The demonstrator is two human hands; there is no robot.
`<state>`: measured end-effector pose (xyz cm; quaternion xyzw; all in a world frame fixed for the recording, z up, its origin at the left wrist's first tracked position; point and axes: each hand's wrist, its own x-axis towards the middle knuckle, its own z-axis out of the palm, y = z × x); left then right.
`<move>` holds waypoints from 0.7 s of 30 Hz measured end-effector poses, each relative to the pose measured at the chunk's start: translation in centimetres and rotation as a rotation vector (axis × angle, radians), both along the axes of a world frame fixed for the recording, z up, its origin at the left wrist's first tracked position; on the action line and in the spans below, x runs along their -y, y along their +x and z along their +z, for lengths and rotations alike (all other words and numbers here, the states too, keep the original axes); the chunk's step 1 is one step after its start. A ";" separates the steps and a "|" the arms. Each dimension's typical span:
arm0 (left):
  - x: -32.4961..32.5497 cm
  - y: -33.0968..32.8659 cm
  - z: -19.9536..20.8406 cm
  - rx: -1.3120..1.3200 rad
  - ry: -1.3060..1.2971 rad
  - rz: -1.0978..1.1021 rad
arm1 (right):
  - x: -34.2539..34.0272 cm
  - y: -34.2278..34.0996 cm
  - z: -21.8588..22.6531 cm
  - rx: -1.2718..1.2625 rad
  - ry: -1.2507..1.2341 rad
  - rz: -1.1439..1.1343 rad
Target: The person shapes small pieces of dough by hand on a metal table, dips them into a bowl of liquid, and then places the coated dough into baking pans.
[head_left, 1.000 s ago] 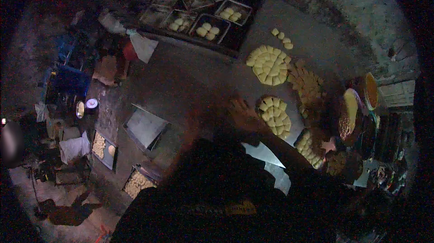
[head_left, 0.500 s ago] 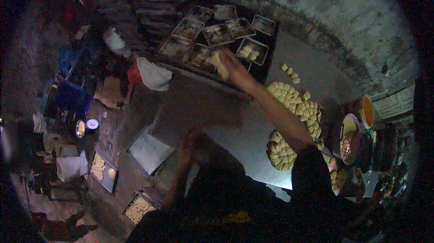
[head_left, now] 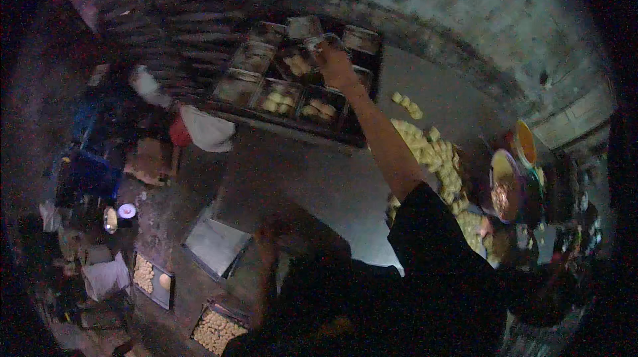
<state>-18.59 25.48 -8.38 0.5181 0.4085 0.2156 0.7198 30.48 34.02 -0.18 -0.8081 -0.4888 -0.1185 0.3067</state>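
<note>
Reaching over the tins point(head_left: 235, 88) with the right hand point(head_left: 333, 59) is the current position. Half a second ago this hand was above the front tins, holding dough; it is now farther back, above a rear tin. A middle tin now shows pale dough point(head_left: 297, 64) that I could not make out before. This means the reach now spans the full depth of the group, with filled tins below my wrist.

Hand states: the right hand's fingers point down at the rear tin; blur prevents me from telling whether they grasp dough. The left hand point(head_left: 267, 232) is low and dim, near my body; I cannot tell whether it holds anything.

Dough location: portions sit in two front tins point(head_left: 277, 102) point(head_left: 318, 110); the larger heap of dough point(head_left: 435, 154) lies on the grey counter point(head_left: 422, 74), right of my forearm.

Edges and room: the dark board point(head_left: 289, 124) ends along the near side of the tins. Grey counter separates them from the short row of dough pieces point(head_left: 407, 105), just right of the forearm. The bowl point(head_left: 506, 184) bounds the heap's right side.
</note>
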 end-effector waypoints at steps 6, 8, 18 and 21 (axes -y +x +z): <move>4.1 6.1 -5.7 -0.037 0.145 -0.448 | 36.3 -2.6 3.9 -0.039 -0.139 -0.527; 5.8 9.6 -4.8 0.093 0.182 -0.612 | 45.1 -3.4 -1.9 -0.037 -0.431 -0.536; 23.1 23.0 0.3 0.298 1.029 -1.109 | 52.5 -14.6 -7.7 -0.451 -0.261 -0.367; 25.9 23.7 -1.5 0.140 1.395 -1.213 | 54.1 -15.5 -5.8 -0.567 0.104 -0.600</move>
